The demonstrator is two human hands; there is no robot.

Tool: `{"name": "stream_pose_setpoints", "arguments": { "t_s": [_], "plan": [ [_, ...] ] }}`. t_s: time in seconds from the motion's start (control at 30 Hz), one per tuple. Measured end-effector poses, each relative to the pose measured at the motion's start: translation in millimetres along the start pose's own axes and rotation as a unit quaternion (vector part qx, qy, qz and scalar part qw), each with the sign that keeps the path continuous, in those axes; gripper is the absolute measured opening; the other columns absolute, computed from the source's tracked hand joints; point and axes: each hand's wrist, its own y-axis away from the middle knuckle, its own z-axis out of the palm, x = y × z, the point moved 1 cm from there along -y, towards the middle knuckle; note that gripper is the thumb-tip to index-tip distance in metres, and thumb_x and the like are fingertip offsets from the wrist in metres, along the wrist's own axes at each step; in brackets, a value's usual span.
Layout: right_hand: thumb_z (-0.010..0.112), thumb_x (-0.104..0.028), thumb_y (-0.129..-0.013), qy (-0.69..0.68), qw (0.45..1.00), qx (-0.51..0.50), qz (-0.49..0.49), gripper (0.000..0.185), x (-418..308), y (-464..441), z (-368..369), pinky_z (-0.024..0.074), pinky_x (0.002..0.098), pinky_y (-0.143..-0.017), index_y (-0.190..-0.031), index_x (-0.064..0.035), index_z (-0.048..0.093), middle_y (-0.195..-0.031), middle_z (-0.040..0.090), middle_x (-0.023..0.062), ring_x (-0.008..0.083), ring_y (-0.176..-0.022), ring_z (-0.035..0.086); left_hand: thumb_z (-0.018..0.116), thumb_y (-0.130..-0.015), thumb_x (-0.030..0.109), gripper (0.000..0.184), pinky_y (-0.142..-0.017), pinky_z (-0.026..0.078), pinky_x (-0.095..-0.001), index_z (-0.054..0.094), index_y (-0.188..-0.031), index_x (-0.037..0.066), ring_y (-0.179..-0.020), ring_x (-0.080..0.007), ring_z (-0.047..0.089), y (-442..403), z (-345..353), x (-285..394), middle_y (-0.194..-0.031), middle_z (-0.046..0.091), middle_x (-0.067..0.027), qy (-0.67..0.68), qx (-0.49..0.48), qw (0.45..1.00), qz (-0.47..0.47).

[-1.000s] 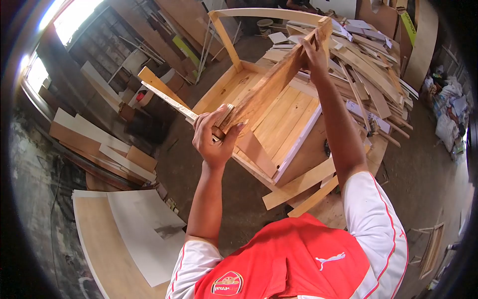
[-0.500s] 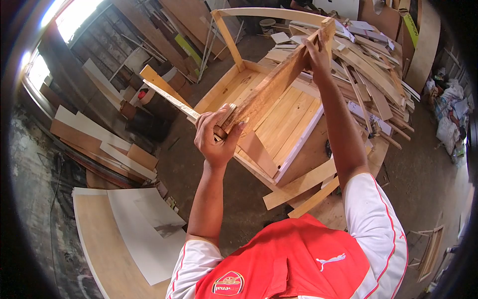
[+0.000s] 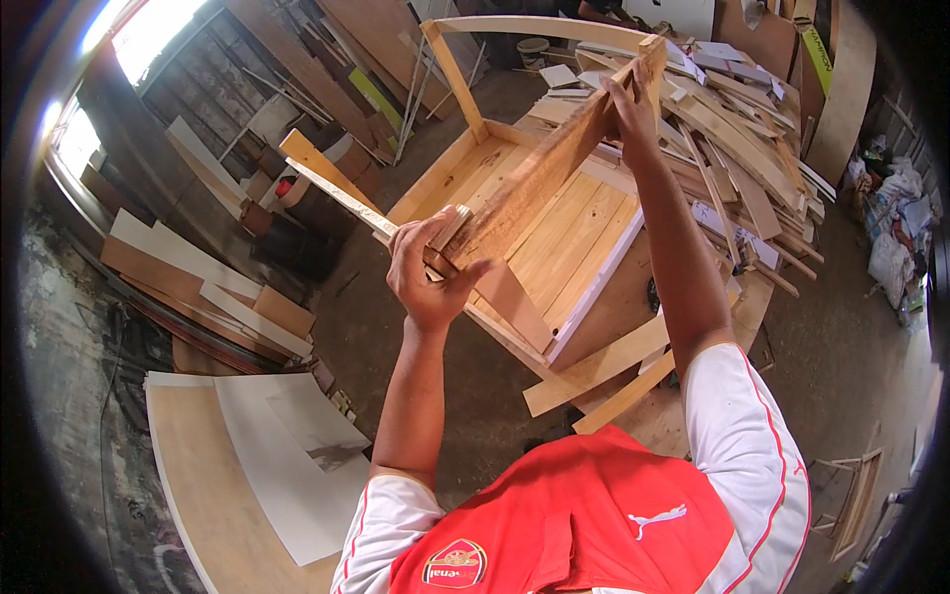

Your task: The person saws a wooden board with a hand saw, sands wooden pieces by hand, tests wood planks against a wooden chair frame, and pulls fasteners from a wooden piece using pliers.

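A wooden frame [image 3: 450, 185] with upright posts and a slatted panel [image 3: 579, 233] stands in front of me. Across its near side runs a long wooden board [image 3: 539, 173], tilted up to the right. Around the lower left end of the board and the post there, my left hand [image 3: 432, 275] is closed, its thumb along the near side. My right hand [image 3: 631, 107] grips the upper right end of the same board, close to a corner post [image 3: 651, 64]. The far fingers of both hands are partly hidden behind the wood.
Offcuts [image 3: 742, 139] are heaped behind and right of the frame. Loose planks [image 3: 594, 376] lie near its front corner. Curved sheets [image 3: 267, 445] rest at lower left, boards [image 3: 208, 287] lean on the left wall. Plastic bags [image 3: 891, 238] sit far right.
The thumb of my left hand has shifted slightly lower on the board. Both hands otherwise keep their places, and the frame stands as before. The view has moved very slightly.
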Motion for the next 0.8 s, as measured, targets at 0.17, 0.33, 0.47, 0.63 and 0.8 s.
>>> {"name": "stream_pose_setpoints", "arguments": {
  "t_s": [0.17, 0.33, 0.47, 0.63, 0.8],
  "plan": [
    [0.076, -0.046, -0.088, 0.001, 0.999, -0.019, -0.035, 0.09, 25, -7, -16, 0.0558, 0.0481, -0.09, -0.163, -0.0228, 0.032, -0.164, 0.031, 0.015, 0.0328, -0.134, 0.052, 0.069, -0.089, 0.067, 0.077, -0.1, 0.049, -0.0441, 0.065, -0.119, -0.003, -0.106, -0.0328, 0.069, -1, -7, 1, -0.115, 0.075, -0.0177, 0.047, -0.009, 0.999, -0.004],
    [0.077, -0.046, -0.086, 0.05, 0.998, 0.042, 0.013, 0.098, 33, 12, -34, 0.0581, 0.0443, -0.077, -0.165, -0.0171, 0.026, -0.156, 0.04, 0.0245, 0.0349, -0.125, 0.057, 0.055, -0.097, 0.068, 0.077, -0.107, 0.045, -0.0479, 0.063, -0.124, -0.003, -0.119, -0.0347, 0.064, 1, -15, 3, -0.124, 0.07, -0.0198, -0.036, -0.051, 0.998, 0.015],
    [0.076, -0.04, -0.088, 0.04, 0.994, 0.083, 0.067, 0.1, 51, 51, -69, 0.0501, 0.0351, -0.045, -0.166, -0.0152, 0.019, -0.114, 0.065, 0.0214, 0.0235, -0.071, 0.066, 0.047, -0.101, 0.066, 0.076, -0.113, 0.04, -0.0523, 0.062, -0.128, -0.003, -0.13, -0.0361, 0.056, 3, -21, 19, -0.136, 0.063, -0.0219, -0.049, -0.022, 0.998, 0.04],
    [0.075, -0.04, -0.089, -0.013, 0.981, 0.165, 0.102, 0.093, 104, 135, -110, 0.05, 0.0418, -0.054, -0.165, -0.0212, 0.024, -0.121, 0.061, 0.0157, 0.0264, -0.081, 0.063, 0.048, -0.093, 0.079, 0.097, -0.117, 0.035, -0.0542, 0.047, -0.142, -0.005, -0.137, -0.0386, 0.047, 85, -30, 40, -0.146, 0.051, -0.024, 0.092, 0.084, 0.992, 0.035],
    [0.076, -0.045, -0.087, -0.056, 0.95, 0.204, 0.228, 0.097, 83, 263, -90, 0.0494, 0.0601, -0.092, -0.166, -0.0238, 0.024, -0.154, 0.044, 0.0174, 0.038, -0.13, 0.051, 0.083, -0.086, 0.049, 0.09, -0.114, 0.04, -0.0494, 0.043, -0.146, -0.003, -0.136, -0.0348, 0.05, 209, -23, 107, -0.145, 0.052, -0.0214, 0.321, -0.065, 0.919, -0.222]
  ]
}}
